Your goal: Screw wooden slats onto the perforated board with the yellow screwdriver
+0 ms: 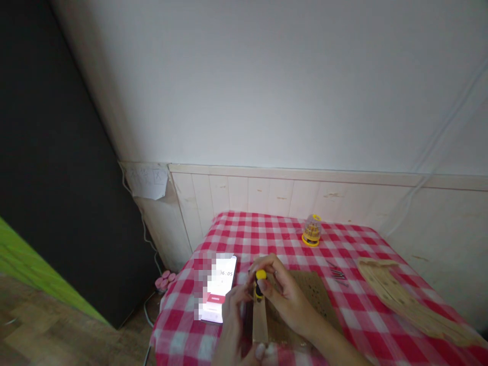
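A small screwdriver with a yellow and black handle stands upright in the fingers of my right hand. Its lower end meets the narrow side strip of a brown board dotted with small holes; whether the board is wood or cardboard I cannot tell. My left hand is closed on that strip from the left, its thumb near the front end and its fingers close to the screwdriver. The screwdriver's tip is hidden. Several thin dark screws or bits lie on the cloth to the right of the board.
A lit phone lies left of my hands. A clear and yellow screwdriver-bit case stands at the back. On the right is a crumpled beige bag or sheet. A red checked cloth covers the table, against a panelled wall.
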Demonstrator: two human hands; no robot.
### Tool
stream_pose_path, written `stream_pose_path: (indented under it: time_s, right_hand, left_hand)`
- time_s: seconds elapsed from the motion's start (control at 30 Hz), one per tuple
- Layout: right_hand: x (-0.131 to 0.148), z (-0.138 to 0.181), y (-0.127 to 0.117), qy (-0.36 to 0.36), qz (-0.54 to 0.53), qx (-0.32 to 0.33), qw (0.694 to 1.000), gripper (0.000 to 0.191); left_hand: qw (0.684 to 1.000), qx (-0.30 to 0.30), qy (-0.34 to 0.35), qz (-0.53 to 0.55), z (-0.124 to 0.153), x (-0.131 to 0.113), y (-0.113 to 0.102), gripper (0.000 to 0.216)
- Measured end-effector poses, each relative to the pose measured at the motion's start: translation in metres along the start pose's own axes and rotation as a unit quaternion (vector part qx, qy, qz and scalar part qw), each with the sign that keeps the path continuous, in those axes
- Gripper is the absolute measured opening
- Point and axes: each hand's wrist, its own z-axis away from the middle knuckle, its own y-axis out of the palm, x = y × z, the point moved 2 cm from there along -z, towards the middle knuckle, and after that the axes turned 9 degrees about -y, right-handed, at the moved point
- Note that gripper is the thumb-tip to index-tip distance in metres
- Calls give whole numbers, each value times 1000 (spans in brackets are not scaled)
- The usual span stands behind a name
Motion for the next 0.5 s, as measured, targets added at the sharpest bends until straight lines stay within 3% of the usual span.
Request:
stream_pose_path:
  time_s: [0.07, 0.23, 0.5]
  right_hand:
    - [0, -1, 1, 4, 1, -1, 1000, 40]
    - [-4, -2, -1, 14, 14, -28, 999, 43]
    - [-5, 2, -5, 34, 10, -57, 998, 48]
  left_hand:
    - [998, -19, -9, -65, 2, -8, -4, 78]
    - [995, -18, -41, -90, 2, -26, -5, 67]
    - [995, 13, -49, -84, 2, -35, -5, 80]
